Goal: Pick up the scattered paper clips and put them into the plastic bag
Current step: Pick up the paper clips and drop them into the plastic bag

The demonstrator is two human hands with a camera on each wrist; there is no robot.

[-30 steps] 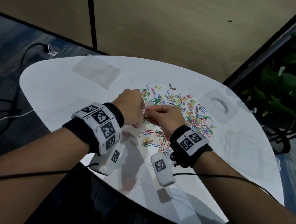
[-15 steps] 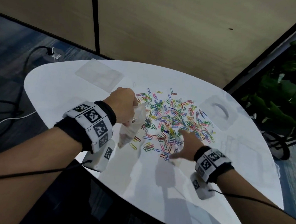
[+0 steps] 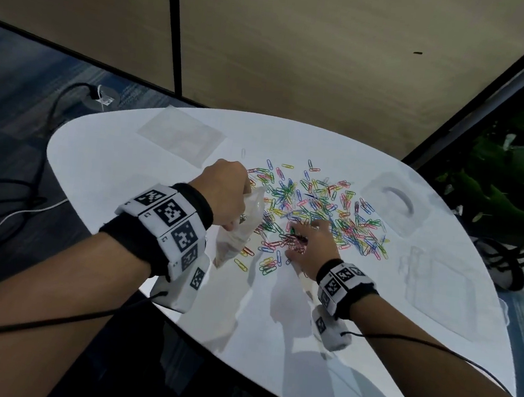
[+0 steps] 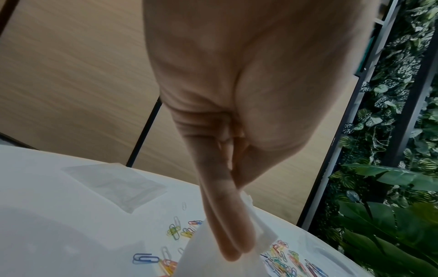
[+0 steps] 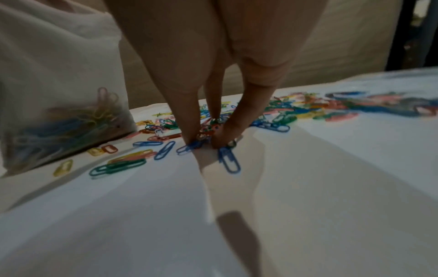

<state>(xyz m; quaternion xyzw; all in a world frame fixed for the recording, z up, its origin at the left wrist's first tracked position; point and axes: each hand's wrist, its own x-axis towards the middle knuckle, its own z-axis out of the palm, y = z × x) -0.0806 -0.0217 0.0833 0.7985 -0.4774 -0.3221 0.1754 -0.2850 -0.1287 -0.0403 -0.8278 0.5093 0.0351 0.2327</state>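
**Gathering a pinch of clips beside the bag**

My right hand (image 5: 208, 138) pinches a small bunch of paper clips (image 3: 317, 210) at the near edge of the heap, fingertips (image 5: 189, 136) down on the table (image 3: 273, 328). Best to close firmly and lift straight, since loose clips may slip. My left hand (image 3: 225, 194) grips the mouth of the plastic bag (image 3: 238, 228), which hangs just left of the heap, partly filled. Beyond the heap lies a spare flat bag (image 3: 180, 133); right of it, clear lids (image 3: 392, 205). Nothing blocks the short path.

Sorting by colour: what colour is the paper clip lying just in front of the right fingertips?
Blue paper clip, clearest in the right wrist view.
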